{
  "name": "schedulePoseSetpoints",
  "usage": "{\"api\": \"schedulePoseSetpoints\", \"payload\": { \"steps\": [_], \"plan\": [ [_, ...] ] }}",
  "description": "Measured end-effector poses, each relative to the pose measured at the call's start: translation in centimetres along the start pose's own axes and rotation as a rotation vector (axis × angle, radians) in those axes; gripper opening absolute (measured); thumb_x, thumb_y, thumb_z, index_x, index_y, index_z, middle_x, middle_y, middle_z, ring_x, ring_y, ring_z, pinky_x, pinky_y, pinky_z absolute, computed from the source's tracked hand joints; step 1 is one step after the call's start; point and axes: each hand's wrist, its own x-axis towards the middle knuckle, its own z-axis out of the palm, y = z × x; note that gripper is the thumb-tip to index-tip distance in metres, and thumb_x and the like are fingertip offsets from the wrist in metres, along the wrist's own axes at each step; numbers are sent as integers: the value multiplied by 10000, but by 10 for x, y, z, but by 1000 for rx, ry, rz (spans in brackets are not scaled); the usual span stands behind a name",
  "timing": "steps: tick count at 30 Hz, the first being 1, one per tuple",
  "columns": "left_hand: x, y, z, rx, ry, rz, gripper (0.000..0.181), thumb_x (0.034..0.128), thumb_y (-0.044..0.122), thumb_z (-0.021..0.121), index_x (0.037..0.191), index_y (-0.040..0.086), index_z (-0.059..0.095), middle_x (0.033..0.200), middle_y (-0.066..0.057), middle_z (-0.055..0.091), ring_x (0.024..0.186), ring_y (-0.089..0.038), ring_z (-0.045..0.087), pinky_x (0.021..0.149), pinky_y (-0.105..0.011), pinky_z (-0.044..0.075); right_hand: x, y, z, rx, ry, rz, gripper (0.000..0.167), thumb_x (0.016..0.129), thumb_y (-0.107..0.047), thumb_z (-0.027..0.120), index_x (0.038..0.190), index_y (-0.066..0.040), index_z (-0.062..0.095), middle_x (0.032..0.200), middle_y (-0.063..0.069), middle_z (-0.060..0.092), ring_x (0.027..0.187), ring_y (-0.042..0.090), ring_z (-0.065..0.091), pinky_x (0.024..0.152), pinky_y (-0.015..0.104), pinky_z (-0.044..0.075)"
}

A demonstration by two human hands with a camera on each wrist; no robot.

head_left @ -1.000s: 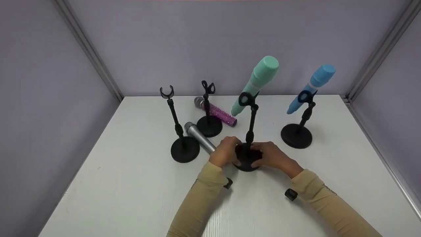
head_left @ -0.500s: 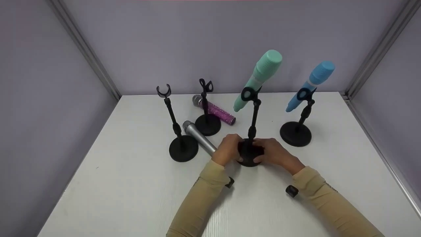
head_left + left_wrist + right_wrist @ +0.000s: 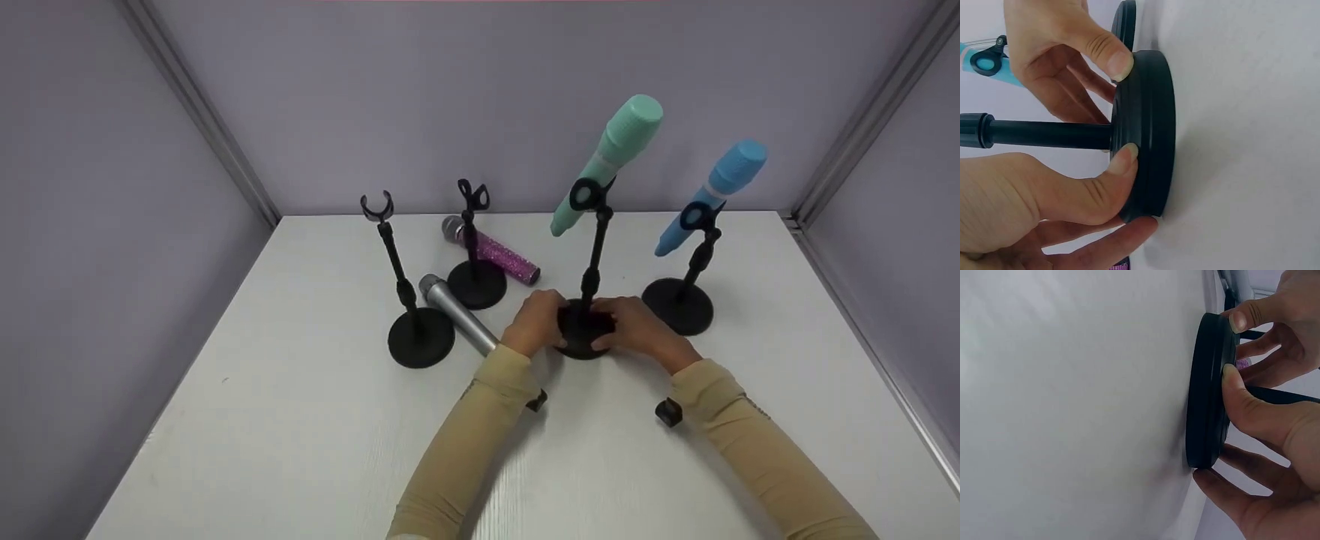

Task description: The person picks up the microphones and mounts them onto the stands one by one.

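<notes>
The left hand (image 3: 535, 322) and right hand (image 3: 636, 325) grip opposite sides of the round base (image 3: 582, 342) of the black stand (image 3: 597, 251) between them, mint-green microphone (image 3: 609, 159) tilted above

White table (image 3: 262, 435); lilac-grey walls (image 3: 450, 97) behind, both sides; grey strips (image 3: 202, 112) along corners.

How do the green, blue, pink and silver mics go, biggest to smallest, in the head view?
1. Green mic
2. Blue mic
3. Pink mic
Silver mic: can't place it, because the left arm hides one end.
</notes>
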Motion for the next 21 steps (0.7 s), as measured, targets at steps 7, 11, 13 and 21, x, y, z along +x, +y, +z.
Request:
{"api": "schedulePoseSetpoints", "payload": {
  "steps": [7, 11, 13, 21],
  "plan": [
    [15, 4, 4, -24, 46, 2, 547, 723, 29, 924, 1235, 35, 731, 1208, -102, 752, 1180, -247, 670, 1061, -338, 529, 9, 13, -13, -33, 12, -29, 603, 812, -101, 863, 1329, 97, 623, 1365, 299, 632, 1297, 498, 567, 1123, 621, 423],
    [22, 6, 9, -25, 62, 10, 470, 759, 39, 902, 1203, 48, 750, 1168, -87, 765, 1145, -236, 680, 1038, -321, 538, 13, 19, -19, -56, 8, -16, 553, 814, -92, 861, 1302, 66, 654, 1317, 270, 673, 1261, 479, 596, 1107, 613, 438],
    [25, 7, 10, -22, 83, 21, 437, 767, 40, 895, 1183, 54, 761, 1143, -87, 773, 1116, -232, 695, 1016, -315, 550, 16, 20, -22, -58, 1, 1, 549, 826, -90, 851, 1313, 62, 649, 1323, 273, 667, 1258, 482, 593, 1101, 615, 441],
    [38, 10, 14, -40, 120, 3, 461, 823, 49, 854, 1265, 59, 724, 1228, -95, 753, 1185, -230, 690, 1061, -322, 535, 27, 21, -34, -64, -10, 70, 524, 853, -48, 815, 1331, 68, 634, 1355, 299, 634, 1293, 493, 555, 1128, 619, 416]
  ]
}}
